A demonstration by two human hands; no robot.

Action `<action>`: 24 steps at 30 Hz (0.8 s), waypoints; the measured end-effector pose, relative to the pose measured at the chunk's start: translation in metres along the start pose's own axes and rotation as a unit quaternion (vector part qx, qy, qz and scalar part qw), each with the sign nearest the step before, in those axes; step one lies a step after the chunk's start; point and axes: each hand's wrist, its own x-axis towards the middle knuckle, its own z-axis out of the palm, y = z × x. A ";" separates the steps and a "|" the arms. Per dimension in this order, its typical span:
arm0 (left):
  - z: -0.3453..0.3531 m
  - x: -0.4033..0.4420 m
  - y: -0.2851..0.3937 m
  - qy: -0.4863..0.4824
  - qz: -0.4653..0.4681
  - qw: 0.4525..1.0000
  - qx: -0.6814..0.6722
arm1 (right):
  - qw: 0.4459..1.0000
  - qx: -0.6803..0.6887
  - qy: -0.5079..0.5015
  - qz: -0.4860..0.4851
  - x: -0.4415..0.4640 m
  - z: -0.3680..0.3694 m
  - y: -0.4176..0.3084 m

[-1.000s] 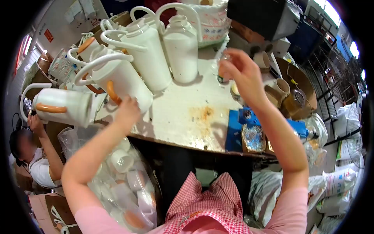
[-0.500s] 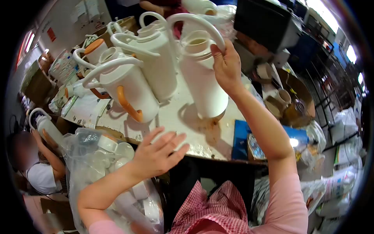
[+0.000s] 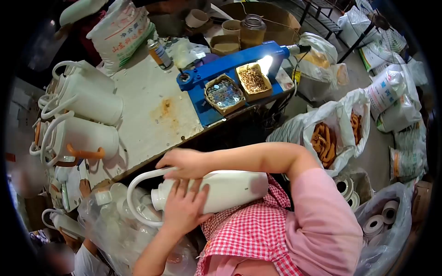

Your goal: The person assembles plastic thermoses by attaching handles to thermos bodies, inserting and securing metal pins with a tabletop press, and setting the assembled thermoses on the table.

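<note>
A tall white plastic jug (image 3: 235,191) with a large looped white handle (image 3: 130,198) lies on its side across my lap, its neck pointing left. My left hand (image 3: 185,209) grips the body near the neck, fingers laid across it. Over the jug's upper side, my right hand (image 3: 184,164) is closed at the end of the looped handle; its fingertips are partly blurred. On the table's left stand more white jugs, one (image 3: 90,138) bearing an orange handle (image 3: 85,152) and another (image 3: 94,94) behind it.
A blue bench device (image 3: 230,66) with a lit lamp carries two boxes of small metal parts (image 3: 224,92). A spray can (image 3: 159,54) stands behind. Right of me are bags of orange handles (image 3: 324,145); a clear bag of white parts (image 3: 113,225) sits left, near a co-worker.
The jug has come off the table onto my lap and now lies sideways. My left hand, formerly empty, rests on it. The view has swung right.
</note>
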 end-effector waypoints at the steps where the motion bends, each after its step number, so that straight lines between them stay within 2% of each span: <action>1: 0.004 -0.003 -0.005 0.014 -0.046 0.998 -0.028 | 0.995 -0.022 0.086 -0.040 -0.018 -0.013 0.012; 2: 0.012 -0.012 -0.013 0.072 -0.060 0.993 -0.073 | 0.990 0.031 0.132 0.029 -0.044 -0.042 0.004; 3: 0.006 -0.015 -0.019 0.090 -0.076 0.992 -0.047 | 0.965 -0.046 0.259 0.011 -0.065 -0.062 0.022; 4: -0.003 -0.018 -0.025 0.109 -0.093 0.989 -0.020 | 0.932 -0.042 0.358 0.043 -0.087 -0.090 0.029; 5: -0.008 -0.020 -0.032 0.088 -0.123 0.988 -0.017 | 0.880 -0.117 0.457 0.056 -0.104 -0.117 0.047; 6: -0.007 -0.022 -0.038 0.086 -0.122 0.989 -0.020 | 0.834 -0.213 0.505 0.060 -0.118 -0.147 0.062; 7: -0.004 -0.024 -0.043 0.092 -0.166 0.978 -0.087 | 0.805 -0.229 0.533 0.125 -0.130 -0.169 0.087; 8: -0.002 -0.024 -0.047 0.097 -0.209 0.961 -0.153 | 0.801 -0.274 0.505 0.169 -0.137 -0.185 0.096; 10: -0.004 -0.023 -0.052 0.112 -0.198 0.958 -0.174 | 0.800 -0.322 0.473 0.178 -0.133 -0.204 0.130; 12: -0.012 -0.025 -0.052 0.074 -0.242 0.945 -0.205 | 0.753 -0.467 0.329 0.326 -0.116 -0.217 0.152; 14: -0.014 -0.027 -0.054 0.045 -0.255 0.943 -0.207 | 0.763 -0.465 0.340 0.295 -0.111 -0.228 0.172; 18: -0.005 -0.032 -0.055 0.008 -0.292 0.935 -0.203 | 0.753 -0.468 0.321 0.333 -0.102 -0.236 0.178; 20: -0.004 -0.034 -0.062 -0.002 -0.296 0.927 -0.232 | 0.734 -0.525 0.341 0.263 -0.106 -0.233 0.180; 22: -0.004 -0.040 -0.068 -0.011 -0.304 0.916 -0.263 | 0.748 -0.506 0.342 0.259 -0.112 -0.233 0.172; 24: -0.004 -0.044 -0.074 0.007 -0.321 0.893 -0.315 | 0.748 -0.512 0.362 0.216 -0.116 -0.227 0.153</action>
